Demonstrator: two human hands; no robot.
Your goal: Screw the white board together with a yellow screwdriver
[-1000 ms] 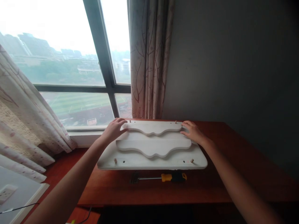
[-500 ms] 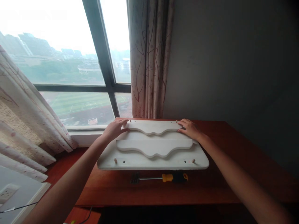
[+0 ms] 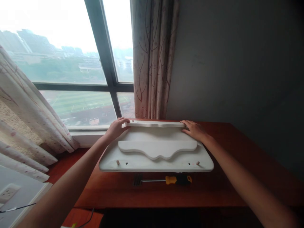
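A large white board [image 3: 133,158] lies flat on the red-brown table [image 3: 213,190]. A wavy-edged white shelf piece [image 3: 158,148] rests on its middle. At the board's far edge a second white wavy piece [image 3: 154,124] stands tipped up almost on edge. My left hand [image 3: 117,127] grips its left end and my right hand [image 3: 194,129] grips its right end, fingers curled on it. Two wooden dowels [image 3: 117,162] stick up near the board's front corners.
A screwdriver [image 3: 166,180] with a yellow and black handle lies on the table in front of the board. A patterned curtain [image 3: 152,60] hangs behind, with a window [image 3: 59,63] to the left and a grey wall [image 3: 237,63] to the right. A wall socket [image 3: 8,193] sits lower left.
The far wavy piece has been tilted up from lying flat to nearly on edge. Both hands stayed on its ends and moved slightly away from me.
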